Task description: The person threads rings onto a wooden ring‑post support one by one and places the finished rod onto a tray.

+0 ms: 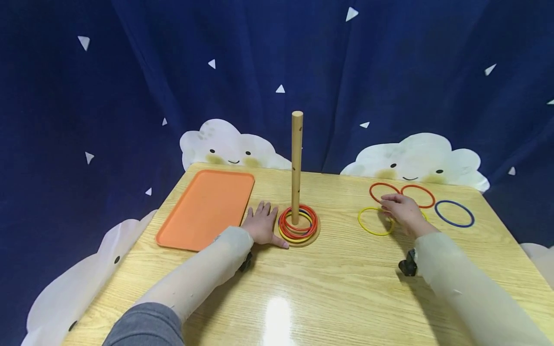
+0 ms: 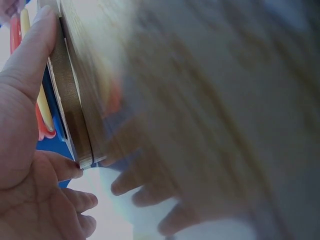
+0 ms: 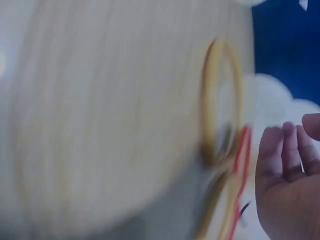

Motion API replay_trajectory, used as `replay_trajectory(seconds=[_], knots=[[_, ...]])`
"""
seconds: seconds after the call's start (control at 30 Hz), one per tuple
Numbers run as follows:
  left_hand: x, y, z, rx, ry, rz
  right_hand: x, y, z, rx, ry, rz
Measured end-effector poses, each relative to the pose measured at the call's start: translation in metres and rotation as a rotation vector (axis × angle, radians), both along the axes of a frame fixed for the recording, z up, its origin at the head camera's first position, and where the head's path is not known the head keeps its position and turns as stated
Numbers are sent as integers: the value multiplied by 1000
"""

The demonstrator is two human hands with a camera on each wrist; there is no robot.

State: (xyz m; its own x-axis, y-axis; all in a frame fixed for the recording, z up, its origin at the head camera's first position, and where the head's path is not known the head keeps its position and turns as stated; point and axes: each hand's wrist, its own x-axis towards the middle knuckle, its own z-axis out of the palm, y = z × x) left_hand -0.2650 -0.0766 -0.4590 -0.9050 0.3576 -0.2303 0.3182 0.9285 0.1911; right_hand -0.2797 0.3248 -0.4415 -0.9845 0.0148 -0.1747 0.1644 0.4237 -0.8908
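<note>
My left hand [image 1: 261,226] lies with spread fingers beside the round wooden base [image 1: 315,236], its thumb along the near edge. From that base rises an upright wooden peg [image 1: 296,163], with several red, yellow and blue rings [image 1: 313,226] stacked around its foot. In the left wrist view, thumb and index finger reach along the base's rim. Over on the right, my right hand [image 1: 404,214] hovers above a yellow ring [image 1: 359,220] and partly covers a second yellow ring [image 1: 426,216]. The right wrist view shows its fingers [image 3: 270,150] loosely extended, holding nothing.
Behind the right hand lie a red ring [image 1: 384,183] and another red ring [image 1: 417,186]. A blue ring [image 1: 459,226] is farther right. An orange tray [image 1: 207,206] occupies the table's left side. A dark blue curtain [image 1: 259,38] with clouds hangs behind the table [image 1: 337,288].
</note>
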Motion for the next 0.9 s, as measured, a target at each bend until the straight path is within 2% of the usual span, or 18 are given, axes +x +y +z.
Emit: replay_trajectory(seconds=[0.1,0.23,0.5,0.63,0.73,0.9], knots=[[0,0,1,-8,3,2,2,15,-9,36,-8,-34],[0,1,2,-2,0,2,3,20,-15,55,-22,-43],[0,2,1,15,2,-4,-2,5,-29,9,-7,-24],[0,2,0,1,-1,-1,-6,1,-36,36,13,-17],[-1,2,-1,-5,-8,1,-9,1,-38,134,29,26],[-1,1,0,24,-14,9,-16,-7,-32,404,101,115]])
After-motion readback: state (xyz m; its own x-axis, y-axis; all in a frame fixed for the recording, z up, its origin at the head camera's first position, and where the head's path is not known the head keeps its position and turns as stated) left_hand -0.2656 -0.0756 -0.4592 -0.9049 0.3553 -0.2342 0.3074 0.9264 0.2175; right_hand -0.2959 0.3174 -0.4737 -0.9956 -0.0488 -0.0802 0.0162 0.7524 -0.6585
